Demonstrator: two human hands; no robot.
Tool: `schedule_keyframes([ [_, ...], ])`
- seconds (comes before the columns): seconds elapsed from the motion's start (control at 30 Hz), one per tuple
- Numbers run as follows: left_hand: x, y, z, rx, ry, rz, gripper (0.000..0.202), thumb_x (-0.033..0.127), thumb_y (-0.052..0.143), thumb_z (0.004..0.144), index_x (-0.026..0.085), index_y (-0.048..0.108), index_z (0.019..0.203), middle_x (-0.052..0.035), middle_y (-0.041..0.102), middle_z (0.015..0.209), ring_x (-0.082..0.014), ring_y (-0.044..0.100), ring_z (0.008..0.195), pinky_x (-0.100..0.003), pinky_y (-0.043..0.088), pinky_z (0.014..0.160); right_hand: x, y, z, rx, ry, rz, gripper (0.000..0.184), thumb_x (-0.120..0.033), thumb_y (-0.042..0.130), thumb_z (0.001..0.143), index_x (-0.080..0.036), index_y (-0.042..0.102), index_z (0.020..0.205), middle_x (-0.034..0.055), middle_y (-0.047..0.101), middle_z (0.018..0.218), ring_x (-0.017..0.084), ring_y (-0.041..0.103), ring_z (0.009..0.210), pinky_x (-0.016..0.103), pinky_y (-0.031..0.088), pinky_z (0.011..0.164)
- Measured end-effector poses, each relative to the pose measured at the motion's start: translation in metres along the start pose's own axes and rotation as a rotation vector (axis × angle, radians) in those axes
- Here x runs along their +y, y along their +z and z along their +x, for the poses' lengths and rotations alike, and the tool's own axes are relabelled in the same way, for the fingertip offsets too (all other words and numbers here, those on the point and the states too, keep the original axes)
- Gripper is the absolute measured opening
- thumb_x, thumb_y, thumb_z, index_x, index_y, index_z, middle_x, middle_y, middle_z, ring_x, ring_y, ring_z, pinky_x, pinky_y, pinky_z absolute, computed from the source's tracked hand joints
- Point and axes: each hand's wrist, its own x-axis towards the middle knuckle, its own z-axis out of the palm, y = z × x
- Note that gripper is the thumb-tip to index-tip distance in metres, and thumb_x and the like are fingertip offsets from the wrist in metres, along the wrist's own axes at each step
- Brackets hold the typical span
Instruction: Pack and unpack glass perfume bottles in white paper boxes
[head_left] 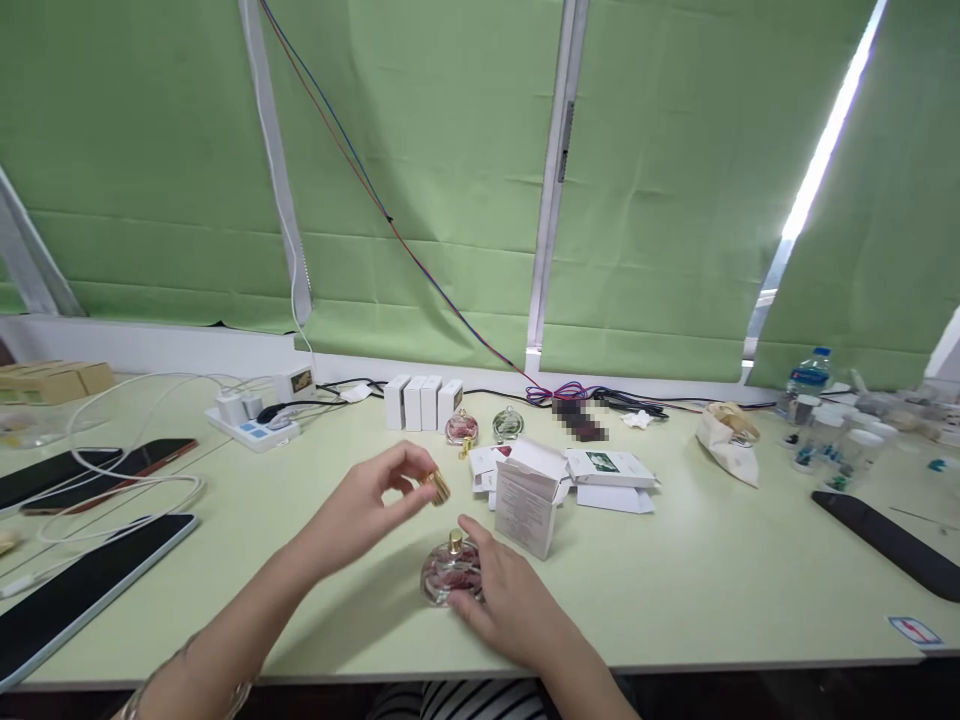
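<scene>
My left hand point(390, 490) pinches a small gold cap point(439, 488) between thumb and fingers, raised above and left of a round glass perfume bottle point(442, 575). The bottle stands upright near the table's front edge, with pinkish contents and a gold neck point(455, 541) showing at its top. Around its right side curls my right hand point(502, 595), thumb at the front and fingers behind, hiding that part of the glass. Just beyond my right hand is an opened white box point(527, 505) with printed text, its flaps up.
Another pink bottle point(461, 430) and a green bottle point(508, 425) stand farther back, near several white boxes point(414, 403). Flattened cartons point(611, 468) lie to the right. Phones or tablets point(97, 590) and white cables occupy the left; clear jars point(825, 430) and a dark device point(889, 540) the right.
</scene>
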Motion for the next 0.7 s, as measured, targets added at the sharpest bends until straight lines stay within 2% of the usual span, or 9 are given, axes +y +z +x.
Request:
schedule_keyframes([
  [0.1,0.014,0.015,-0.020,-0.060,0.039,0.041,0.012,0.030,0.056,0.079,0.022,0.061,0.086,-0.0030,0.065,0.086,-0.0167,0.061,0.074,-0.026,0.050,0.068,0.001,0.001,0.000,0.015,-0.007,0.019,0.066,-0.023,0.052,0.082,-0.012,0.020,0.139,0.0135,0.043,0.135,0.025,0.049,0.115,0.041,0.041,0.096],
  [0.23,0.002,0.036,-0.034,-0.099,0.068,0.116,0.016,0.027,0.046,0.086,0.024,0.059,0.095,-0.0017,0.064,0.095,-0.0157,0.060,0.084,-0.027,0.049,0.076,0.002,0.002,0.000,0.026,-0.022,0.033,0.067,-0.020,0.051,0.081,-0.015,0.019,0.139,0.0126,0.045,0.133,0.024,0.050,0.113,0.040,0.042,0.095],
  [0.37,-0.019,0.055,-0.046,-0.006,0.107,0.105,0.020,0.027,0.045,0.087,0.024,0.052,0.105,-0.0048,0.060,0.110,-0.0172,0.058,0.098,-0.029,0.048,0.086,0.001,0.001,0.000,0.018,0.006,0.055,0.067,-0.023,0.050,0.082,-0.013,0.016,0.139,0.0138,0.048,0.129,0.025,0.051,0.112,0.040,0.043,0.093],
  [0.47,-0.026,0.072,-0.054,0.074,0.075,0.047,0.020,0.028,0.043,0.087,0.024,0.046,0.107,-0.0073,0.054,0.119,-0.0184,0.056,0.105,-0.031,0.049,0.086,0.000,0.000,0.000,0.017,0.023,0.096,0.067,-0.023,0.049,0.083,-0.012,0.015,0.139,0.0141,0.054,0.122,0.024,0.053,0.109,0.039,0.043,0.092],
  [0.6,-0.031,0.093,-0.056,0.187,0.010,0.001,0.023,0.028,0.048,0.083,0.022,0.041,0.104,-0.0090,0.052,0.118,-0.0189,0.059,0.099,-0.033,0.051,0.082,-0.001,-0.001,0.001,0.025,0.022,0.126,0.065,-0.018,0.048,0.080,-0.010,0.019,0.138,0.0145,0.053,0.123,0.024,0.053,0.108,0.038,0.043,0.091],
  [0.7,-0.035,0.102,-0.057,0.263,-0.018,0.004,0.028,0.028,0.051,0.080,0.022,0.039,0.105,-0.0080,0.052,0.115,-0.0188,0.060,0.097,-0.035,0.051,0.083,-0.001,0.000,0.000,0.020,0.019,0.128,0.066,-0.015,0.047,0.079,-0.009,0.019,0.138,0.0146,0.052,0.125,0.023,0.053,0.107,0.037,0.043,0.091],
])
